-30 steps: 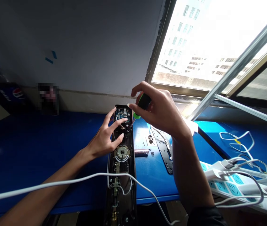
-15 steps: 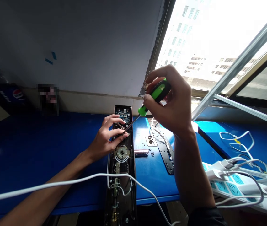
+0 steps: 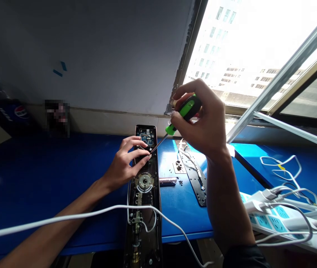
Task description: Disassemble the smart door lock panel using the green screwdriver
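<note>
Gripping a green-and-black screwdriver (image 3: 186,110) by its handle, the right hand (image 3: 207,124) hangs above the far part of a glossy blue tabletop (image 3: 57,186), its fingers wrapped round the grip. The slim metal shaft slants down toward the near left, its tip reaching the inside of a long, narrow black casing (image 3: 154,195), which lies from far to near and runs past the table's near edge. From the left, the left hand (image 3: 126,162) rests over that casing, fingers curved, with thumb and index fingertip close together beside the screwdriver tip; whether they pinch the shaft or some small part, I cannot tell. Just beyond these fingers, at the casing's far end, sits a blue printed circuit board (image 3: 148,138); on the near side of the hand is a round silver metal disc (image 3: 145,181). A thick white cable (image 3: 91,211) crosses over the casing's near half.

Just beside the casing, on its right, lies a shiny pinkish cylinder (image 3: 168,181), with small dark screw-like pieces (image 3: 180,182) by its right end. Slightly farther is a small pale square panel (image 3: 176,171), and to the right a flat black perforated plate (image 3: 199,196). Near right, a white power strip with light-blue sockets (image 3: 275,224) holds several white plugs (image 3: 259,203).
</note>
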Motion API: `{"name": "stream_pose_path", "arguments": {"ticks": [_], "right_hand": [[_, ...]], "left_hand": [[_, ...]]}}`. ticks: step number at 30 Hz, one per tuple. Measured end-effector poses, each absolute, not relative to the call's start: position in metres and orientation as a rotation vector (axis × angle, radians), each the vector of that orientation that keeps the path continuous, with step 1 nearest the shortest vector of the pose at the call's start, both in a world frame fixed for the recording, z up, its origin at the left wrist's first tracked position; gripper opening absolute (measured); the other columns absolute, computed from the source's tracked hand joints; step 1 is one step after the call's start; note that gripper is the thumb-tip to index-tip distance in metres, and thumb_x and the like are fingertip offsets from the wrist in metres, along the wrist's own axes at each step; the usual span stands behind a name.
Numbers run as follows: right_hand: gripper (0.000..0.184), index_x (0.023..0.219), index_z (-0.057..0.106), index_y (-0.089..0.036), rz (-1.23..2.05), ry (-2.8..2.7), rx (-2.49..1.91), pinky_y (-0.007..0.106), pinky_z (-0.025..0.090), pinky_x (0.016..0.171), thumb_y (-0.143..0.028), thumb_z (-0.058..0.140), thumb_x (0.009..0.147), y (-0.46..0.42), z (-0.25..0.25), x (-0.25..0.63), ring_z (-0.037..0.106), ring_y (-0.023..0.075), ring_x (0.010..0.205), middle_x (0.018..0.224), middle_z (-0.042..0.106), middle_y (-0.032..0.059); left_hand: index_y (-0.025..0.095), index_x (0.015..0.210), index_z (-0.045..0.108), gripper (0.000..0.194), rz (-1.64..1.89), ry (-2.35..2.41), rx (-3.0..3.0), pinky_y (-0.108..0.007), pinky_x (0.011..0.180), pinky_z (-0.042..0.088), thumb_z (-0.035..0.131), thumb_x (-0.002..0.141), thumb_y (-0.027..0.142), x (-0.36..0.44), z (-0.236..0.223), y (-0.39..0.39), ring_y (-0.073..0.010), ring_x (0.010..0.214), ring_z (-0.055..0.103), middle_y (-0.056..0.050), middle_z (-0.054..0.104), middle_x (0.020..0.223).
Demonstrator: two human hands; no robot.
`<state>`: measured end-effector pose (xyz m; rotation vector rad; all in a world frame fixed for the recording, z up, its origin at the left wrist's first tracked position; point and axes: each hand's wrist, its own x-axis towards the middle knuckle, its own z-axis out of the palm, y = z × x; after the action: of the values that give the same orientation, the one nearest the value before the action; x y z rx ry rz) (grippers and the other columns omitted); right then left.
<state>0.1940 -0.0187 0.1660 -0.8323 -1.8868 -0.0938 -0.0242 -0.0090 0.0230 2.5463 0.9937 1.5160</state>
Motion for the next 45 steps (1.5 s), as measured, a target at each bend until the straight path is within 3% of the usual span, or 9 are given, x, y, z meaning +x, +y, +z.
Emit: {"name": "stream_pose_path", "arguments": {"ticks": [3,7,10,14,20,24,31,39,45], "right_hand": [[0.026,0.111,0.062,-0.025,-0.187,-1.915,-0.883,0.035,0.054,0.070,-0.018,0.060,0.087,-0.017,0.168,0.204,0.065,0.0196,0.081,0.090,0.065,0.0033],[0.029,0.114,0.065,-0.024,-0.189,-1.969,-0.972,0.033,0.054,0.069,-0.020,0.062,0.085,-0.017,0.174,0.221,0.066,0.0180,0.081,0.091,0.067,0.0023],[0.027,0.109,0.068,-0.022,-0.096,-2.051,-1.062,0.033,0.054,0.067,-0.022,0.066,0.082,-0.017,0.179,0.237,0.065,0.0162,0.075,0.086,0.067,0.0005],[0.026,0.107,0.070,-0.022,0.087,-2.205,-1.282,0.030,0.049,0.056,-0.025,0.069,0.081,-0.015,0.183,0.260,0.062,0.0147,0.065,0.076,0.067,-0.0004],[0.025,0.104,0.070,-0.023,0.333,-2.334,-1.559,0.028,0.049,0.053,-0.020,0.074,0.079,-0.011,0.183,0.279,0.065,0.0137,0.063,0.084,0.072,0.0013],[0.023,0.104,0.071,-0.023,0.388,-2.373,-1.562,0.028,0.050,0.054,-0.020,0.076,0.081,-0.007,0.181,0.282,0.068,0.0148,0.068,0.091,0.073,0.0032],[0.024,0.105,0.072,-0.021,0.417,-2.372,-1.499,0.028,0.050,0.053,-0.020,0.077,0.082,-0.003,0.180,0.288,0.068,0.0150,0.069,0.094,0.073,0.0041],[0.023,0.105,0.070,-0.021,0.441,-2.370,-1.486,0.027,0.049,0.052,-0.021,0.077,0.083,-0.004,0.181,0.292,0.069,0.0139,0.067,0.094,0.073,0.0035],[0.022,0.104,0.068,-0.020,0.462,-2.376,-1.495,0.027,0.052,0.056,-0.021,0.076,0.084,-0.005,0.184,0.290,0.070,0.0146,0.069,0.093,0.073,0.0032]], "left_hand": [[0.024,0.105,0.077,0.012,1.573,0.954,2.563,-0.052,0.109,0.053,0.069,0.098,0.020,-0.023,0.028,-0.010,-0.0279,0.130,0.058,-0.006,0.074,0.113],[0.018,0.100,0.077,0.007,1.514,0.737,2.569,-0.041,0.094,0.060,0.075,0.094,0.019,-0.015,0.045,-0.010,-0.0225,0.104,0.068,-0.006,0.078,0.097],[0.015,0.098,0.077,0.008,1.232,0.676,2.661,-0.036,0.084,0.060,0.072,0.096,0.022,-0.002,0.063,-0.005,-0.0203,0.092,0.069,-0.007,0.077,0.094],[0.016,0.101,0.081,0.015,0.794,0.759,2.829,-0.035,0.081,0.057,0.066,0.098,0.016,0.027,0.089,0.010,-0.0221,0.092,0.071,-0.010,0.078,0.100],[0.017,0.086,0.081,0.017,-0.006,0.936,2.835,-0.030,0.066,0.047,0.071,0.081,0.005,0.080,0.102,0.034,-0.0195,0.072,0.069,-0.008,0.077,0.088],[0.015,0.075,0.077,0.016,-0.205,0.919,2.819,-0.029,0.054,0.039,0.067,0.075,0.002,0.108,0.085,0.045,-0.0172,0.060,0.060,-0.007,0.073,0.078],[0.016,0.079,0.077,0.023,-0.370,0.941,2.763,-0.027,0.058,0.045,0.064,0.070,0.000,0.121,0.061,0.059,-0.0180,0.066,0.063,-0.007,0.075,0.082],[0.019,0.095,0.078,0.027,-0.390,1.102,2.795,-0.029,0.069,0.052,0.065,0.077,0.004,0.112,0.071,0.064,-0.0240,0.086,0.072,-0.011,0.076,0.106],[0.017,0.087,0.076,0.024,-0.480,1.139,2.835,-0.033,0.077,0.055,0.063,0.075,0.001,0.118,0.070,0.057,-0.0283,0.093,0.073,-0.014,0.075,0.104]]}}
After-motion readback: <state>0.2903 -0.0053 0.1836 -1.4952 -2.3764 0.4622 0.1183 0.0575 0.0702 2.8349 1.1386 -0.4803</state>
